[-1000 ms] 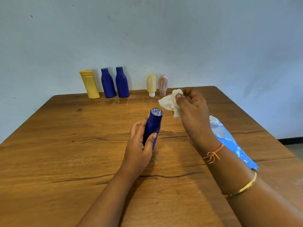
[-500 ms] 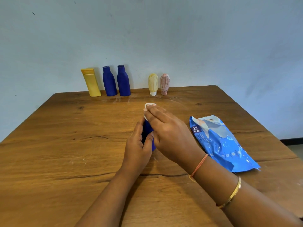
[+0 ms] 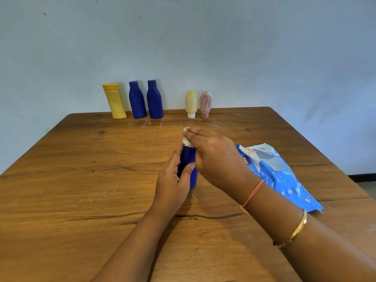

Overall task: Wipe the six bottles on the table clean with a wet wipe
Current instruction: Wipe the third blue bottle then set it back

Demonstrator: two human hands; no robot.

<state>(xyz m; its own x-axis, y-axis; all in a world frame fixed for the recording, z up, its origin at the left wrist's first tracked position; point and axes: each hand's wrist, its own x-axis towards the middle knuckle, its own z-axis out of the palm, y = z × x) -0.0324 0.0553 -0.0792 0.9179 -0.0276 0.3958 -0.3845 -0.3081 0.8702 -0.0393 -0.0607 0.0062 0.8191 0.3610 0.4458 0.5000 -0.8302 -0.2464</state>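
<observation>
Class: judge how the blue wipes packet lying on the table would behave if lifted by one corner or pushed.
The blue wipes packet would probably sag rather than stay stiff: its film is creased and rumpled. It looks glossy, so it may be slippery to pinch. Lying flat on the table, it should slide, not roll or tip.

Cracked brown wooden table (image 3: 81, 180) set against pale blue-grey wall (image 3: 203, 47); dark skirting (image 3: 362, 175) and grey floor (image 3: 368, 188) visible at far right edge.
</observation>
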